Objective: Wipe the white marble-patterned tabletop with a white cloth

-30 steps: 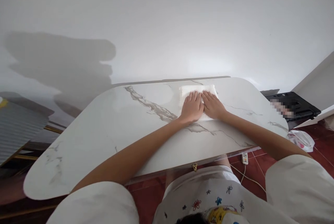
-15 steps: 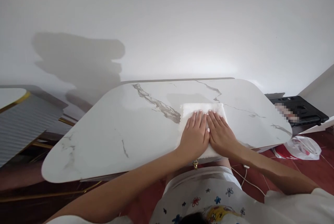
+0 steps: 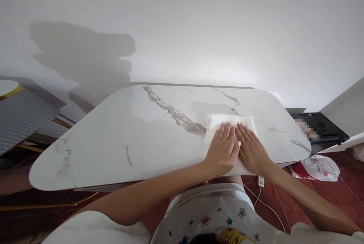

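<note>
A folded white cloth (image 3: 231, 120) lies on the white marble table (image 3: 148, 134) near its front edge, right of centre. My left hand (image 3: 223, 149) and my right hand (image 3: 251, 149) press flat on the cloth side by side, fingers stretched out and pointing away from me. The cloth's near part is hidden under my palms.
A grey-veined marble pattern runs across the table. A black device (image 3: 321, 130) and a white plastic bag (image 3: 321, 167) sit at the right. A power strip (image 3: 260, 180) with a white cord lies on the red floor. A ribbed grey panel (image 3: 22, 119) stands at the left.
Both hands have drawn the cloth from the far side of the table toward the near edge, staying flat on it.
</note>
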Demonstrator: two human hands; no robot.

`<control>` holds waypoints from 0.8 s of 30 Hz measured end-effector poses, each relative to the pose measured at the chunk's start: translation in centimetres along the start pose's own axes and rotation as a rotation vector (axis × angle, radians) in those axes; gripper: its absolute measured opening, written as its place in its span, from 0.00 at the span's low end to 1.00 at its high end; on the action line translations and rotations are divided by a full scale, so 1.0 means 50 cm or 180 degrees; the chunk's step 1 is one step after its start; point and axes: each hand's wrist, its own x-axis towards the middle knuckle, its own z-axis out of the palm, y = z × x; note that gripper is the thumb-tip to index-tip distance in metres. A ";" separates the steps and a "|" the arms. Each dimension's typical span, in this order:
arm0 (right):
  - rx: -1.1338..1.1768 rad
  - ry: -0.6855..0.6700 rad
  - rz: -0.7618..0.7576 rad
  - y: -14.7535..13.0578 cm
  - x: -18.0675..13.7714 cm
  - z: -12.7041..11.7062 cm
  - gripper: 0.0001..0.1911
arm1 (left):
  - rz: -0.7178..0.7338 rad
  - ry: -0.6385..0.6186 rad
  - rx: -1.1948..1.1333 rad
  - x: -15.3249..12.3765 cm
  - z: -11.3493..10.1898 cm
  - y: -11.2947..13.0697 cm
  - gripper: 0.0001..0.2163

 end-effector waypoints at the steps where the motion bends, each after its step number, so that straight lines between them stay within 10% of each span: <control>1: 0.0005 -0.0003 0.0019 0.003 0.004 0.001 0.29 | 0.0004 -0.0004 -0.0043 0.006 0.002 -0.005 0.25; 24: 0.0006 -0.0012 0.0114 0.191 0.402 0.113 0.28 | -0.0828 -0.0050 0.0455 0.354 0.043 -0.212 0.20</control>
